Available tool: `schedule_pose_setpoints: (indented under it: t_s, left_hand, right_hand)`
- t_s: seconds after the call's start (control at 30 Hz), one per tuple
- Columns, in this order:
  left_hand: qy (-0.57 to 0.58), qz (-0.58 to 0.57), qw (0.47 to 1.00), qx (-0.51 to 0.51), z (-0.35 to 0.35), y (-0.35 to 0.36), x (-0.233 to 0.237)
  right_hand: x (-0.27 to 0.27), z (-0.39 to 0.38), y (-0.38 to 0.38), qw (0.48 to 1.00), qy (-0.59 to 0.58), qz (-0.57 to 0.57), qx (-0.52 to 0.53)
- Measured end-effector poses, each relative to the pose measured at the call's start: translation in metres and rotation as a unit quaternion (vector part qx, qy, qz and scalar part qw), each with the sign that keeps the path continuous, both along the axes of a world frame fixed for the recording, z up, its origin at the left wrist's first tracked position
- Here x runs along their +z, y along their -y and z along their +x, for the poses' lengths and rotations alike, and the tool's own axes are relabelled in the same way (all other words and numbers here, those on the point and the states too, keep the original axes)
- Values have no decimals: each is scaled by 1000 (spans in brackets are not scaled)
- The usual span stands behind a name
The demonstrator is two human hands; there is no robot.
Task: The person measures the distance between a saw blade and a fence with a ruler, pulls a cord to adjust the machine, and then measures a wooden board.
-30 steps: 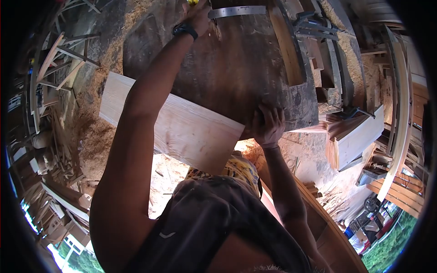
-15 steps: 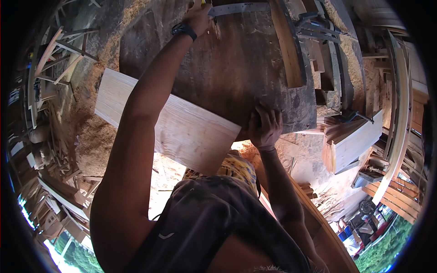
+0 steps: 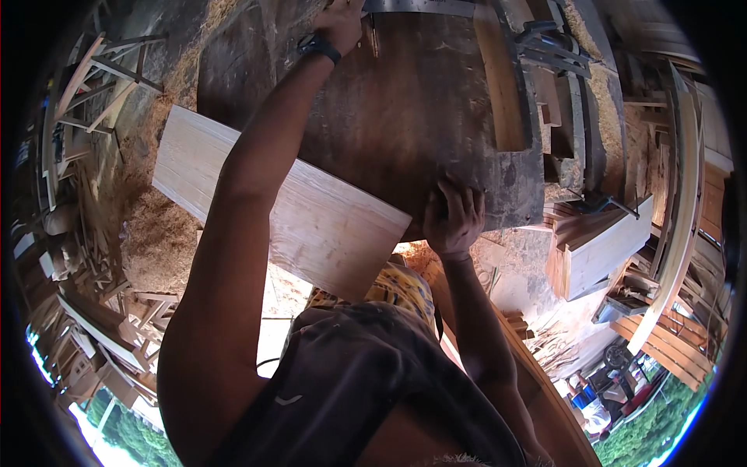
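Note:
My left hand [image 3: 339, 28] reaches to the far part of a dark, worn workbench top [image 3: 381, 117], at the upper edge of the view. Its fingers look closed at the left end of a steel ruler [image 3: 424, 6] with markings; the fingertips are cut off. A dark watch is on that wrist. My right hand [image 3: 455, 219] rests on the bench's near edge, fingers bent and somewhat apart, with nothing seen in it. A pale planed board [image 3: 334, 222] lies slanted along the near edge, partly behind my left forearm.
A narrow wood strip [image 3: 500, 86] lies on the bench's right side. Metal clamps [image 3: 552, 48] sit beyond it. Stacked boards [image 3: 607, 245] stand at the right. Sawdust and shavings [image 3: 159, 241] are heaped at the left. A person [image 3: 595, 412] is far off, lower right.
The view has shifted slightly, so the ruler appears higher and more of my left hand is cut off at the top. My right hand keeps its place on the bench edge.

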State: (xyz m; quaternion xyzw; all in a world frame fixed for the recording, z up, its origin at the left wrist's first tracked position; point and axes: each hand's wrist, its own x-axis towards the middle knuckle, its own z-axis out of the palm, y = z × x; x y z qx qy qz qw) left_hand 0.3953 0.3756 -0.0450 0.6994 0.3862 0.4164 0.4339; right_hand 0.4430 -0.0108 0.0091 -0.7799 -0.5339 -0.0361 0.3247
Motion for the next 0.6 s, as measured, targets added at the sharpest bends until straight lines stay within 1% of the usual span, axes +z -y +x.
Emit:
schedule_pose_setpoints:
  t_s: [0.07, 0.1, 0.17, 0.2, 0.27, 0.3, 0.37, 0.4, 0.43, 0.47, 0.5, 0.57, 0.6]
  left_hand:
    - [29, -123, 991, 41, 3, 1, 0]
    - [28, -122, 991, 41, 1, 2, 4]
    - [-110, -35, 993, 16, -8, 5, 10]
    - [-111, -34, 993, 16, -8, 6, 12]
    - [-55, -95, 993, 44, -4, 11, 16]
    - [-56, -94, 993, 43, -4, 16, 26]
    - [-100, -169, 980, 30, -6, 24, 49]
    - [-101, -168, 980, 29, -9, 19, 39]
    - [-163, -24, 986, 10, -12, 12, 23]
    - [-221, 121, 968, -9, -14, 5, 7]
    - [-222, 122, 967, -9, -15, 7, 12]
    - [-228, 45, 972, -39, -16, 11, 22]
    - [-229, 46, 972, -39, -17, 8, 15]
  right_hand:
    - [1, 0, 0, 1000, 1, 0, 0]
    - [1, 0, -1, 1000, 1, 1, -1]
    - [5, -2, -1, 1000, -3, -4, 0]
    - [6, -2, -2, 1000, -6, -11, 1]
    - [5, -1, -1, 1000, -6, -14, 1]
    - [5, -2, -1, 1000, -6, -19, 1]
    - [4, -1, -1, 1000, -7, -19, 1]
    - [3, -1, 0, 1000, -7, -21, 2]
    - [3, -2, 0, 1000, -8, -19, 1]
    - [2, -2, -1, 1000, -6, -19, 1]
    - [2, -2, -1, 1000, -4, -18, 0]
    - [1, -1, -1, 1000, -3, -18, 2]
    - [1, -1, -1, 1000, -1, -17, 3]
